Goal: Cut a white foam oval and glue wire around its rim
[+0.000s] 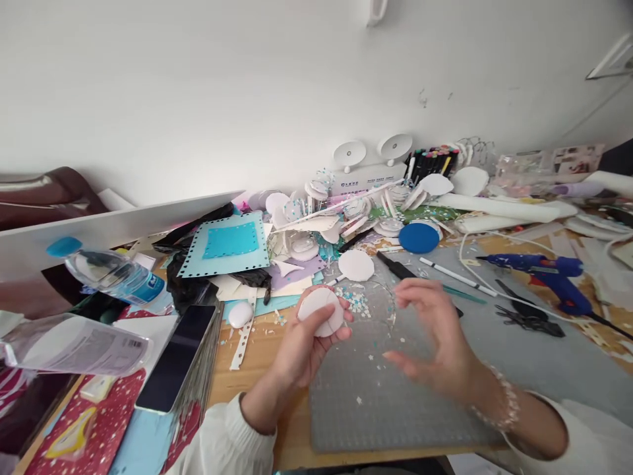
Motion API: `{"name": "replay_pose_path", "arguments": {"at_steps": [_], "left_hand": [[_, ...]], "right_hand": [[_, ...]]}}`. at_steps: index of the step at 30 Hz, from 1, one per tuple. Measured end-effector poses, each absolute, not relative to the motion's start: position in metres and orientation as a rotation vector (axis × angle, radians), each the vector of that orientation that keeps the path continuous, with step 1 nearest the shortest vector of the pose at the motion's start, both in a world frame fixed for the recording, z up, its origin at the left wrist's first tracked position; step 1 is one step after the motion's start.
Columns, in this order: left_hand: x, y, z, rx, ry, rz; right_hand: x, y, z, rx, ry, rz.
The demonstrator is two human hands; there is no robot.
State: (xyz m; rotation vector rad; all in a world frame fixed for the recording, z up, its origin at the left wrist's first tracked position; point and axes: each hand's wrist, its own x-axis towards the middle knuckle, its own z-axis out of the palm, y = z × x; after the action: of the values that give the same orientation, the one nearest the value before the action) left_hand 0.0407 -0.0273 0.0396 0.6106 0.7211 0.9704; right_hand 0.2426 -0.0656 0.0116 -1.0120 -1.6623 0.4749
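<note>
My left hand holds a white round disc, its thumb lying across the disc's face. Over the grey cutting mat, my right hand is raised with thumb and fingers apart and nothing between them. Small white and blue pieces lie in a pile on the mat between the hands. Just behind them is another white disc. A smaller white round piece rests on the wooden table, left of my left hand.
A blue glue gun with its cable is at the right. A phone and water bottle lie left. Paper scraps, white discs and markers crowd the back by the wall.
</note>
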Motion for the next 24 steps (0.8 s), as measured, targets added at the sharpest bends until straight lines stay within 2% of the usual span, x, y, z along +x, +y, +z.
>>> {"name": "replay_pose_path", "arguments": {"at_steps": [2,5,13,20,24], "left_hand": [[0.048,-0.02,0.035,0.598,0.725,0.989],[0.057,-0.012,0.028,0.582,0.761,1.008],[0.06,-0.015,0.016,0.564,0.777,0.943],[0.057,-0.02,0.013,0.546,0.737,0.924],[0.055,-0.017,0.014,0.414,0.648,0.954]], "right_hand": [[0.249,-0.052,0.004,-1.017,-1.767,0.334],[0.252,-0.037,-0.003,-1.073,-1.895,0.309],[0.24,-0.036,-0.022,-1.171,-1.907,0.494],[0.242,-0.04,-0.023,-1.193,-1.976,0.445],[0.248,-0.038,-0.025,-1.21,-1.846,0.564]]}}
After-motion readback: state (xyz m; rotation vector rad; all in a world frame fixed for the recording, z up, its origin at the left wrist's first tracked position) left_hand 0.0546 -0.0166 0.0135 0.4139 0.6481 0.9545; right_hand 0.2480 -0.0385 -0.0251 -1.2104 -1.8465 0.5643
